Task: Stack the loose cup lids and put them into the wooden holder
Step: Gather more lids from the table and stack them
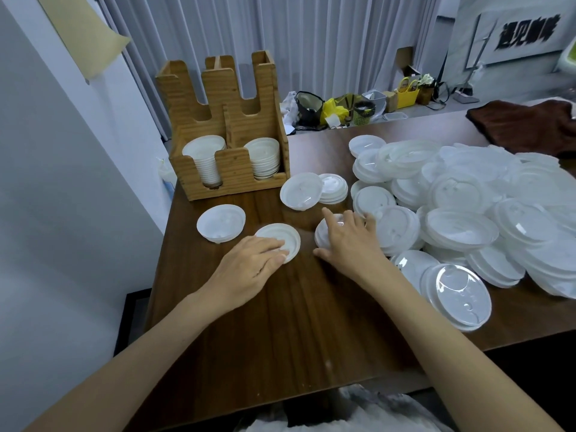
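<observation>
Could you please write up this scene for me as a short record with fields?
surface: dark wooden table
holder: wooden holder at the table's back left corner
holder contents: left lid stack and right lid stack in its two front compartments
left hand: left hand lies flat on a single white lid
right hand: right hand spread over a small stack of lids
loose lids: large pile on the right; lone lid near the holder
other: brown cloth at the far right
</observation>
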